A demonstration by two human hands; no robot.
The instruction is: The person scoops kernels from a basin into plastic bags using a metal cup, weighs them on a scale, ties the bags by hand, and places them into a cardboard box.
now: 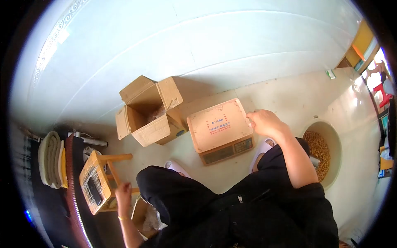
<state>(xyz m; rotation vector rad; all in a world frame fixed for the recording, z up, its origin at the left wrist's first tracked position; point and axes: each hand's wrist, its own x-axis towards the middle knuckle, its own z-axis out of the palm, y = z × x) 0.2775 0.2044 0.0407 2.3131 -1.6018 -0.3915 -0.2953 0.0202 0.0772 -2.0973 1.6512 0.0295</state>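
Observation:
A scale (221, 127) with a flat tan top printed in red and blue stands on the floor between my feet. My right hand (264, 122) is at the right edge of its top, fingers curled, and what they hold, if anything, is too small to name. At the lower left, my left hand (123, 194) hangs beside a wooden chair (111, 157), above a box (139, 211) with clear plastic inside. The fingers of my left hand are small and blurred.
An open cardboard box (152, 131) stands left of the scale, near the wall. A round tub (336, 153) of brown kernels or nuts is by my right knee. Folded cloths (51, 159) lie at the far left. A small green packet (330, 74) lies near the wall.

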